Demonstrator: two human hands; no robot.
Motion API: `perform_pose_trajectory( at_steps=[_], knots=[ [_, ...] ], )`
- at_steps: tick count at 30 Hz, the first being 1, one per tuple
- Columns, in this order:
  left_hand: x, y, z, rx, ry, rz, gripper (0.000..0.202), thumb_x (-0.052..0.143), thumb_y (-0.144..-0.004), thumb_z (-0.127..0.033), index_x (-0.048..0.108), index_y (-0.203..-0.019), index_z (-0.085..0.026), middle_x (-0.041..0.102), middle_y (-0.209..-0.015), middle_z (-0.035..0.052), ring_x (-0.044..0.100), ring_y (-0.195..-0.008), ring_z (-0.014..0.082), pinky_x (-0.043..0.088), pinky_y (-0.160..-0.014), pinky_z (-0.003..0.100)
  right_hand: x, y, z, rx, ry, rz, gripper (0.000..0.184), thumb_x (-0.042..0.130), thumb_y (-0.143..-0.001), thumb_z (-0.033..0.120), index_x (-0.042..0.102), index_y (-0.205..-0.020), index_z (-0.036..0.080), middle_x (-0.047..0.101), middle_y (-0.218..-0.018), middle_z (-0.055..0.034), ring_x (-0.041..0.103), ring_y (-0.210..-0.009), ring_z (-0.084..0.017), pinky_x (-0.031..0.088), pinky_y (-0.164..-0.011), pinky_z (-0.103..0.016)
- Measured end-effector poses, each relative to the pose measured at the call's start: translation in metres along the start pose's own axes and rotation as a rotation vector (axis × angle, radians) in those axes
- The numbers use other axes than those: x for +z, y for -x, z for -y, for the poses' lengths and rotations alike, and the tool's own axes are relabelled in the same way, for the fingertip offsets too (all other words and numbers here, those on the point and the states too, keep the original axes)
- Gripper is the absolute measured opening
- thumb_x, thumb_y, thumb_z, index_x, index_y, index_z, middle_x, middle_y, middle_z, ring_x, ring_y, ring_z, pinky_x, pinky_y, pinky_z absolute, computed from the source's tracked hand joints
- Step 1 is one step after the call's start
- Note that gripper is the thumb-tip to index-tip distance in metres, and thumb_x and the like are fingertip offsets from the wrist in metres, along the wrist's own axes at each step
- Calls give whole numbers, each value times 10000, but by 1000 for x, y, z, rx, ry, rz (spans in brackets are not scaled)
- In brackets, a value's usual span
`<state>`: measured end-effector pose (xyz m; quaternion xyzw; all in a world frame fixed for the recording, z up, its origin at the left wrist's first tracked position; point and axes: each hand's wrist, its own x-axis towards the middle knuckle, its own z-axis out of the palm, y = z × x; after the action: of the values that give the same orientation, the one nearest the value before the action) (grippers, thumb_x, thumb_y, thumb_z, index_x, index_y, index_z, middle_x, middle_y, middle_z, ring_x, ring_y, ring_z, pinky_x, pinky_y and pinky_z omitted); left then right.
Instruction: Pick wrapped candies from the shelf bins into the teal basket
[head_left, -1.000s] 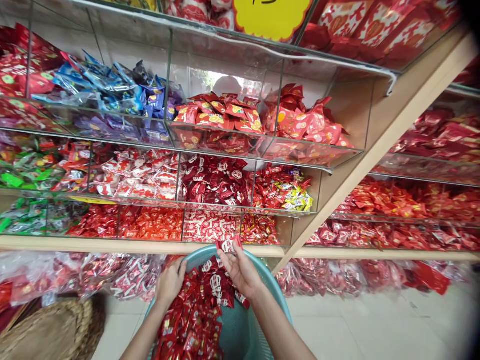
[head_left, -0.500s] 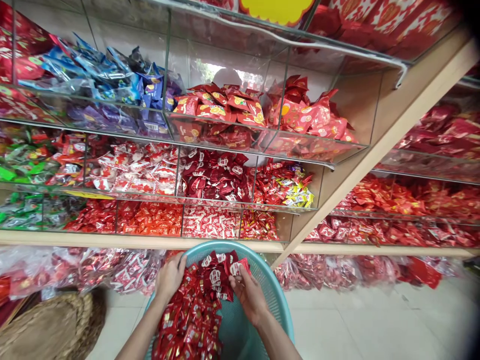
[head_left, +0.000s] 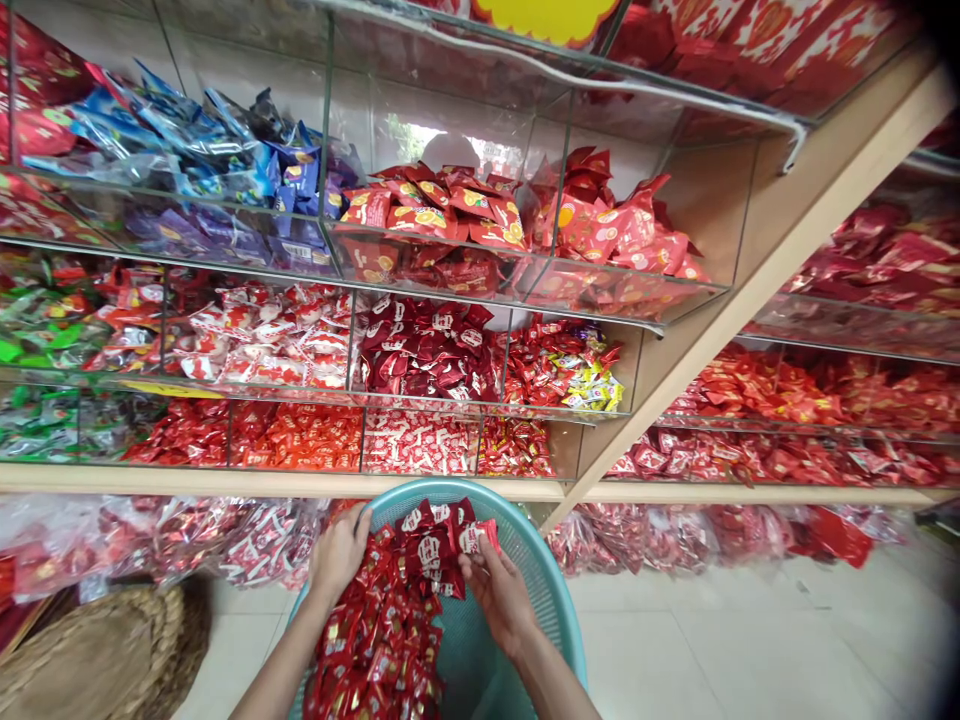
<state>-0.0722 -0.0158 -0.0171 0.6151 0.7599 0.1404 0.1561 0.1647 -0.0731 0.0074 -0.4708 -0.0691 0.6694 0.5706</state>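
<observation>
A teal plastic basket [head_left: 559, 600] stands below the shelves, with small shiny red wrapped candies [head_left: 379, 650] heaped along its left side. Several dark red candy packets [head_left: 429, 555] with white print lie at the far end of the heap. My left hand [head_left: 336, 560] is closed over the basket's left rim, fingertips partly hidden. Inside the basket, at the right of the dark packets, my right hand [head_left: 501, 595] pinches a brighter red wrapped candy [head_left: 474, 537] with a white label between thumb and fingers. Part of the basket's bottom shows between the heap and my right hand.
Clear-fronted shelf bins hold orange-print red packets [head_left: 435, 212], blue packets [head_left: 180, 130] and dark red packets [head_left: 431, 350]. A wooden upright [head_left: 742, 310] slants at the right. Bagged candies [head_left: 637, 540] lie under the shelves. A woven basket [head_left: 97, 655] sits at the lower left on tiled floor.
The shelves have shifted slightly left in view. Both hands keep their places, and my right hand still pinches the red wrapped candy.
</observation>
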Motion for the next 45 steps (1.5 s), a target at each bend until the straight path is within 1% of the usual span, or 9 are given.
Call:
perform_pose_trajectory(
  at_steps=[5,9,12,15,22,26,39,42,45],
  knots=[
    [-2,0,-1,1,-5,-5,560,193,-899,-498,568,-1216,-229,689,-1173,88,680,-936,236,491,-778,335,4,12,7,17,-22,27,377,869,-522,366,616,-703,153,651,-622,17,671,-657,-118,555,-604,-172],
    [-4,2,-3,-13,-32,19,555,178,-899,-500,565,-1210,-251,714,-1108,83,683,-931,251,487,-766,346,22,36,22,28,-37,76,351,853,-568,367,610,-707,155,626,-620,28,666,-658,-115,552,-599,-173],
    [-5,3,-4,-18,-35,24,557,174,-900,-500,560,-1213,-249,713,-1109,91,679,-951,257,485,-775,347,36,54,34,1,-29,94,376,853,-571,364,629,-779,146,661,-697,4,662,-654,-114,550,-603,-179],
    [-5,3,-4,-6,-20,16,555,176,-900,-503,563,-1208,-250,709,-1116,92,677,-960,255,485,-778,344,46,67,41,-29,-11,119,408,850,-575,371,642,-841,142,677,-734,-10,658,-643,-116,548,-599,-185],
    [-6,3,-5,-1,-27,11,546,187,-897,-506,563,-1208,-261,719,-1086,92,684,-924,261,481,-737,339,51,81,48,-60,6,163,392,827,-613,394,654,-849,133,690,-722,-32,655,-629,-111,539,-594,-179],
    [-6,2,-4,4,-29,2,531,200,-899,-494,581,-1186,-260,722,-1068,94,683,-907,252,478,-717,325,54,86,51,-60,13,182,390,835,-608,367,659,-866,134,695,-731,-32,651,-621,-104,534,-580,-170],
    [-2,1,-2,12,-6,-1,562,159,-897,-516,575,-1170,-254,707,-1105,87,676,-937,258,468,-755,340,58,91,52,-105,42,179,396,833,-607,366,648,-877,142,697,-774,-30,657,-637,-114,536,-587,-184],
    [-2,1,-1,13,-3,-3,561,167,-897,-512,569,-1186,-249,704,-1117,95,670,-961,259,469,-778,343,53,78,49,-140,38,164,388,832,-607,368,629,-858,151,693,-768,-20,667,-655,-123,544,-609,-197],
    [-4,2,-3,-9,-6,11,571,162,-894,-514,562,-1203,-248,700,-1129,105,668,-973,275,476,-784,366,34,50,40,-187,-4,75,381,845,-579,355,604,-808,169,690,-735,2,675,-676,-122,552,-636,-199]
  ],
)
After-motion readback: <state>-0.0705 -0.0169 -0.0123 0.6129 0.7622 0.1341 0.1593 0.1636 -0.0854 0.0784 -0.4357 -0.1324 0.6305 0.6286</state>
